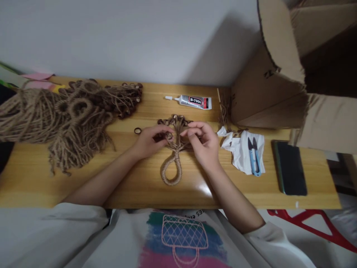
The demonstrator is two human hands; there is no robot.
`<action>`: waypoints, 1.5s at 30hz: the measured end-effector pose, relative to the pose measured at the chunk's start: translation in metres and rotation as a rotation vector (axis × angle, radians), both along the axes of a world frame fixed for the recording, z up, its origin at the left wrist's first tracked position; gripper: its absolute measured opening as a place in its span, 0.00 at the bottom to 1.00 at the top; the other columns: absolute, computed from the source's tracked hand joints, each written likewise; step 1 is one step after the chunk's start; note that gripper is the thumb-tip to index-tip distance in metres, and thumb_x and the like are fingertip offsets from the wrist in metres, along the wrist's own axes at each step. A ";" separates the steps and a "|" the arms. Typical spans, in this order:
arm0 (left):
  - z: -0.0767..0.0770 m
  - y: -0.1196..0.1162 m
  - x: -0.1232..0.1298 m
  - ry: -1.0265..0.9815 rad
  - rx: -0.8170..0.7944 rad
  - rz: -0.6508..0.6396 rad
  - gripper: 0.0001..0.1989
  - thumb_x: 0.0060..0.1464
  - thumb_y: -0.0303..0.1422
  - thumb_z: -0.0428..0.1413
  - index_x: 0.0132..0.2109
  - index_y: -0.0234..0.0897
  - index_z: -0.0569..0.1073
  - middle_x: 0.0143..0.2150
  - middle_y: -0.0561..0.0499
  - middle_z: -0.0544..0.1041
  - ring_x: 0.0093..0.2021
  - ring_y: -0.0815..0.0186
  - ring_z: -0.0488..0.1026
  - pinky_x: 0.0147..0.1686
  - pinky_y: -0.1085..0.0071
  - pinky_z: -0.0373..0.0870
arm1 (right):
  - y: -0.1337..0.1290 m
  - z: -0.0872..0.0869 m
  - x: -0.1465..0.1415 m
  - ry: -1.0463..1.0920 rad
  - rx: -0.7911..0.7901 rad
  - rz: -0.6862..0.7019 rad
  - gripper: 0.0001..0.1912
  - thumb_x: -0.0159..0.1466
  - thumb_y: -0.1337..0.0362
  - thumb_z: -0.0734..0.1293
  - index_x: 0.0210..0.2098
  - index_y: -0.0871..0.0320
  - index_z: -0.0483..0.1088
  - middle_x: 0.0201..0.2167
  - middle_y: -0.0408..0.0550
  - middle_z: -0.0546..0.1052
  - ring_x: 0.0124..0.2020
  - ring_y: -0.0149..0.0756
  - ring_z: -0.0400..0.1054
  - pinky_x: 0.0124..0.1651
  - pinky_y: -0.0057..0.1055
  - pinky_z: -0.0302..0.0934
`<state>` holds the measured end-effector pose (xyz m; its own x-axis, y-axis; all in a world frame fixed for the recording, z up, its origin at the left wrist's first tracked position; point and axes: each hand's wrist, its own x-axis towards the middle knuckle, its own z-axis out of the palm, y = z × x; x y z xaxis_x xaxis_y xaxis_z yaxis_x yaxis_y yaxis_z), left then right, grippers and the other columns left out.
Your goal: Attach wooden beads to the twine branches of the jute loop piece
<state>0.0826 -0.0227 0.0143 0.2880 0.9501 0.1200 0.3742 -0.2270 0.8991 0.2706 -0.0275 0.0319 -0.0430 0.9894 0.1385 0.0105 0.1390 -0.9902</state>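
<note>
A jute cord piece with a wrapped loop [162, 175] lies on the table in front of me, its strands fanning out away from me. Small brown rings [175, 118] sit at the far strand ends. My left hand [152, 141] pinches one jute strand at the left of the fan, near a small ring at the fingertips. From the right, my right hand [203, 143] has thumb and fingers closed on a strand close to the middle; the fingers partly cover it. A single dark ring [137, 130] rests on the wood beside my left hand.
A big pile of jute cords [78, 123] covers the left side. Behind the work lies a B-7000 glue tube [195, 101]. At right are blue thread snips [254, 156] on white crumpled paper [237, 149], a phone [289, 167], thin brown sticks [224, 109] and an open cardboard box [259, 85].
</note>
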 end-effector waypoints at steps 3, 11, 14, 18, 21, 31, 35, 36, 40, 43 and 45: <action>0.000 0.001 -0.001 0.018 0.020 0.009 0.09 0.52 0.32 0.58 0.40 0.36 0.76 0.40 0.48 0.81 0.39 0.65 0.78 0.42 0.70 0.74 | -0.004 0.000 0.001 -0.094 0.039 0.086 0.08 0.62 0.65 0.63 0.42 0.56 0.65 0.31 0.43 0.80 0.32 0.30 0.74 0.37 0.28 0.67; -0.002 0.001 -0.001 0.025 0.011 0.046 0.10 0.51 0.34 0.58 0.40 0.35 0.76 0.38 0.48 0.80 0.37 0.65 0.76 0.39 0.70 0.72 | -0.009 0.002 0.000 -0.313 0.202 0.155 0.12 0.61 0.70 0.62 0.45 0.54 0.65 0.36 0.43 0.81 0.41 0.35 0.77 0.48 0.36 0.68; -0.003 0.000 0.002 0.036 0.026 0.075 0.10 0.50 0.35 0.59 0.39 0.35 0.75 0.36 0.49 0.80 0.34 0.66 0.75 0.36 0.71 0.71 | -0.008 0.003 0.000 -0.323 0.202 0.114 0.12 0.61 0.71 0.63 0.44 0.54 0.66 0.37 0.44 0.80 0.39 0.34 0.77 0.47 0.34 0.68; 0.000 -0.004 0.002 0.137 0.083 0.129 0.08 0.50 0.33 0.58 0.39 0.37 0.74 0.33 0.52 0.78 0.30 0.69 0.72 0.34 0.73 0.69 | -0.006 0.002 0.002 -0.336 0.184 0.094 0.12 0.60 0.70 0.63 0.44 0.55 0.67 0.37 0.46 0.79 0.38 0.34 0.76 0.44 0.33 0.69; 0.009 -0.008 -0.005 0.245 0.073 0.177 0.08 0.49 0.29 0.58 0.39 0.37 0.74 0.28 0.56 0.74 0.25 0.71 0.68 0.29 0.75 0.66 | -0.003 0.000 0.003 -0.347 0.186 0.075 0.12 0.60 0.69 0.63 0.44 0.55 0.67 0.36 0.46 0.79 0.37 0.34 0.75 0.43 0.33 0.69; 0.019 -0.020 -0.029 0.484 0.041 0.134 0.15 0.48 0.27 0.61 0.45 0.36 0.71 0.34 0.52 0.75 0.30 0.67 0.71 0.33 0.71 0.70 | -0.003 -0.006 0.003 -0.406 0.205 0.066 0.13 0.61 0.70 0.63 0.45 0.57 0.68 0.35 0.47 0.79 0.37 0.34 0.75 0.43 0.33 0.68; 0.033 -0.029 -0.045 0.600 0.135 0.065 0.17 0.53 0.26 0.58 0.51 0.37 0.70 0.46 0.46 0.77 0.45 0.59 0.75 0.46 0.63 0.72 | -0.001 -0.003 0.005 -0.424 0.209 0.031 0.12 0.62 0.69 0.64 0.46 0.57 0.68 0.36 0.47 0.79 0.37 0.35 0.75 0.43 0.34 0.67; 0.036 -0.031 -0.050 0.621 0.160 0.066 0.16 0.54 0.27 0.58 0.51 0.36 0.70 0.47 0.45 0.77 0.47 0.58 0.74 0.48 0.62 0.72 | -0.001 0.000 0.005 -0.435 0.219 0.014 0.12 0.62 0.69 0.65 0.45 0.56 0.68 0.36 0.47 0.79 0.37 0.35 0.75 0.43 0.33 0.67; 0.039 -0.040 -0.066 0.689 0.226 0.081 0.14 0.57 0.31 0.57 0.50 0.34 0.71 0.47 0.43 0.77 0.48 0.55 0.75 0.48 0.59 0.73 | -0.001 0.018 0.005 -0.532 0.263 -0.036 0.05 0.61 0.68 0.67 0.37 0.54 0.68 0.32 0.43 0.77 0.32 0.32 0.72 0.37 0.29 0.65; 0.033 -0.043 -0.074 0.697 0.248 0.050 0.10 0.59 0.31 0.55 0.47 0.33 0.72 0.46 0.42 0.77 0.46 0.55 0.75 0.46 0.59 0.73 | -0.005 0.033 0.002 -0.617 0.289 0.001 0.08 0.60 0.67 0.67 0.29 0.54 0.63 0.26 0.41 0.75 0.27 0.31 0.69 0.32 0.28 0.62; 0.029 -0.043 -0.075 0.691 0.261 0.019 0.09 0.60 0.31 0.54 0.46 0.33 0.73 0.45 0.42 0.78 0.46 0.55 0.75 0.46 0.59 0.73 | -0.008 0.038 -0.002 -0.671 0.288 0.071 0.09 0.60 0.68 0.67 0.27 0.55 0.61 0.25 0.41 0.74 0.26 0.31 0.69 0.32 0.28 0.61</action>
